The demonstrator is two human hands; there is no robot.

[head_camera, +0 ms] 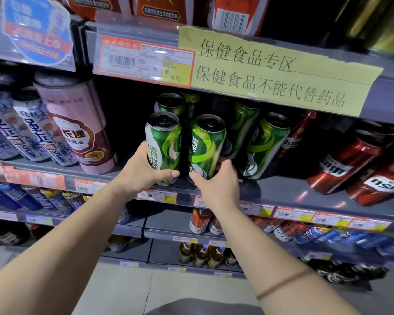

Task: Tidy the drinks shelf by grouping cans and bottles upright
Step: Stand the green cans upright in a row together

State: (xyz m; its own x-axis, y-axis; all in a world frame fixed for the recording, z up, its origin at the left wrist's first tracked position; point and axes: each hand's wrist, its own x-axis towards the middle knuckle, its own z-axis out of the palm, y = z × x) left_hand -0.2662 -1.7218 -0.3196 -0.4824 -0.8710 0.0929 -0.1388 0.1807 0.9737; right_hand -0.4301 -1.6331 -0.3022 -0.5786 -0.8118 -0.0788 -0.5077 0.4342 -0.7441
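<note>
Two tall green beer cans stand upright side by side at the front of the grey shelf. My left hand grips the left green can around its lower half. My right hand wraps the base of the right green can. A narrow dark gap separates the two cans. More green cans stand behind and to the right, one near the shelf front and another further back.
A pink can and blue-white cans stand to the left. Red cans lean at the right. A yellow paper sign and a price tag hang on the shelf edge above. Lower shelves hold more cans and bottles.
</note>
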